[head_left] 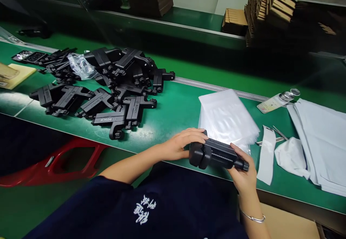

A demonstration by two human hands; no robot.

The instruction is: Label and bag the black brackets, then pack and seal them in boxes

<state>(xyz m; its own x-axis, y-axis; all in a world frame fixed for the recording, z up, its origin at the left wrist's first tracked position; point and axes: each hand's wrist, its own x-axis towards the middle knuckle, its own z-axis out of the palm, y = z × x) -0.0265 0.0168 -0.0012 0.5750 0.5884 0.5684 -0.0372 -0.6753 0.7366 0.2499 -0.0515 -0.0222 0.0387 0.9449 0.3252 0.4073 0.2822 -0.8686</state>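
Note:
Both my hands hold one black plastic clamp bracket (220, 153) above the bench's front edge. My left hand (186, 142) is closed on its thick rounded end, with the fingers over the top. At the other end, beside a small ribbed knob, my right hand (244, 167) grips the body. Right behind the bracket lies a stack of transparent plastic bags (228, 115). To the left, several similar black brackets (136, 106) lie in a heap, and some show BOSCH lettering.
A small bottle with a metal top (275, 101) stands at the right, near tweezers, a white cloth (292, 156) and white sheets (324, 141). Small black parts (61, 64) lie at the far left. A red stool (81, 159) is below the bench. Cardboard (235, 20) sits behind.

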